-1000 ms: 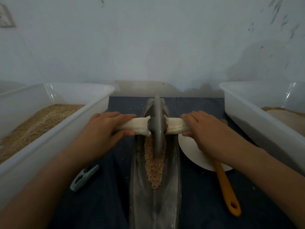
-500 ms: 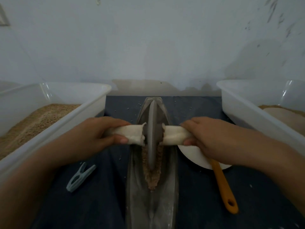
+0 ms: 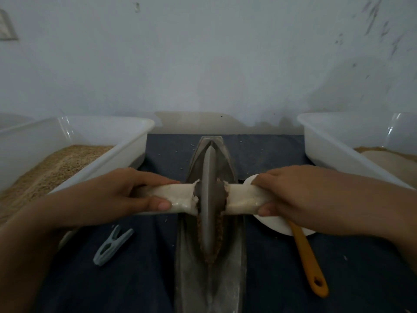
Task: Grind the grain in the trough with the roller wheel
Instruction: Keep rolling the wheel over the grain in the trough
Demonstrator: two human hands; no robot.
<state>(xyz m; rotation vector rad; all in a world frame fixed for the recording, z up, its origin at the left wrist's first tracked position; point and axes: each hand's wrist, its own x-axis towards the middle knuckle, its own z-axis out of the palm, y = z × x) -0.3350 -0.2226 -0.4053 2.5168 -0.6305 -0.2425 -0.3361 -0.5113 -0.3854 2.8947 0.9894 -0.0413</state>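
Gripping the wrapped axle either side of the wheel (image 3: 208,199) with left hand (image 3: 117,195) and right hand (image 3: 293,195), rolling over grain (image 3: 220,224) in the trough (image 3: 209,274) mid-desk, risking tilting from uneven pushing, riding up a wall and spilling grain.

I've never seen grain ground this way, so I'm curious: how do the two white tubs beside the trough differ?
The left tub holds loose, coarse tan grain across its floor; the right tub shows a smooth pale mound with only a fringe of tan. The left tub's far end is in view; the right tub runs off the frame. Both are white plastic and flank the trough.
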